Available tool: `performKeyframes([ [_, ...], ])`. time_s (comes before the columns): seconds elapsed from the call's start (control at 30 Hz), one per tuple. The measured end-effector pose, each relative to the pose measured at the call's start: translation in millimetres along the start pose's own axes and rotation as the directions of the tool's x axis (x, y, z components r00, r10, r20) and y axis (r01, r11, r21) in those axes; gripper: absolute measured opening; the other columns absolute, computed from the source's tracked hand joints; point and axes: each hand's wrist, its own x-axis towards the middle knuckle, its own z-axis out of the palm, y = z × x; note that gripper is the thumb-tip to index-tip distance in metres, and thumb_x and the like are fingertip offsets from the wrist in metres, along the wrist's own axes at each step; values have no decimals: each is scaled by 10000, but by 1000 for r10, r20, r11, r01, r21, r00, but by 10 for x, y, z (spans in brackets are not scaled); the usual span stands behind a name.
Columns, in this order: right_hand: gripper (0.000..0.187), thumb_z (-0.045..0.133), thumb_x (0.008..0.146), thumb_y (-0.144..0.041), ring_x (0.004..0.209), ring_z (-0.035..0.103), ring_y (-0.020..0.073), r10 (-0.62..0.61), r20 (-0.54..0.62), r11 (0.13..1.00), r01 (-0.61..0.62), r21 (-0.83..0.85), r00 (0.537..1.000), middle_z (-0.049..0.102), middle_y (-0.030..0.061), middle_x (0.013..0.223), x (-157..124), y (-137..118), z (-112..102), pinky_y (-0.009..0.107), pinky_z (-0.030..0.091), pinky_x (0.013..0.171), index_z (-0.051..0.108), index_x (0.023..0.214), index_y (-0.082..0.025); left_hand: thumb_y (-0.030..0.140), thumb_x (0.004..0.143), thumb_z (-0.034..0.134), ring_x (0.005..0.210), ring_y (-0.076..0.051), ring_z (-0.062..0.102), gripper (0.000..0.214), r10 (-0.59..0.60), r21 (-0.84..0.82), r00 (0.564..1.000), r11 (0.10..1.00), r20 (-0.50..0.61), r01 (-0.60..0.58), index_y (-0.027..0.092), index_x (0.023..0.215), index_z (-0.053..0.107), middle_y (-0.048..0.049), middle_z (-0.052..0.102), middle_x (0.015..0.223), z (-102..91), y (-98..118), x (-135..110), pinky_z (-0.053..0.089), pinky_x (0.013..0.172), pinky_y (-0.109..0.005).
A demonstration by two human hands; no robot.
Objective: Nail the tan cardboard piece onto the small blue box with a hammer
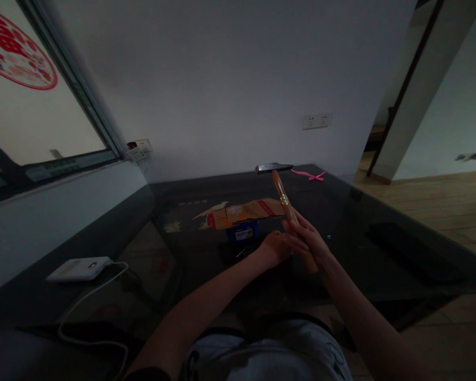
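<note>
A hammer (277, 180) with a dark metal head and a wooden handle is held up over the dark table, its head tilted away from me. My right hand (311, 238) is wrapped around the handle. Against it, my left hand (278, 247) is closed at the same part of the handle, its fingers partly overlapping those of the right. Beyond my hands, a torn, brownish cardboard strip (241, 212) with red patches lies across a blue box (244, 231) with a white label. The hammer handle crosses in front of the strip's right end.
A white power bank (79, 269) with a white cable (91, 290) lies on the table's left side. A pink ribbon (315, 177) lies at the far edge near the wall. A dark flat object (414, 253) rests at the right. Wall sockets (316, 121) are behind the table.
</note>
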Motion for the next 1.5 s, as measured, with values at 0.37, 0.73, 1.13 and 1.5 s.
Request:
performKeyframes([
  [0.37,376,597,817,-253,317,158,4,-38,-97,999,38,0,995,407,-103,597,-33,-70,10,131,141,264,480,1174,-275,178,825,520,801,-195,649,155,-100,160,990,980,-103,116,151,913,645,-68,692,855,-490,14,-452,473,746,-327],
  [0.73,350,605,807,-227,321,181,1,-13,-129,1000,15,8,991,422,-99,603,2,-15,-26,124,165,268,499,1138,-268,231,779,590,748,-145,645,92,-544,-487,441,838,-714,245,162,813,642,-35,686,797,-1109,-855,-1019,514,737,-266],
  [1.13,464,619,806,-253,316,211,-3,56,-101,997,-62,-55,993,425,-103,607,-7,28,44,127,160,277,438,1232,-279,266,763,597,706,-136,654,116,-675,-631,456,726,-580,273,159,803,618,-27,668,781,-803,-1099,-1051,529,674,-236],
  [1.5,563,608,813,-308,296,258,3,78,-35,973,-84,-216,996,439,-100,607,30,47,49,137,232,260,367,1319,-253,244,754,603,669,-131,639,102,-675,-593,519,727,-524,346,152,796,613,-18,660,730,-745,-1069,-1082,510,643,-228],
])
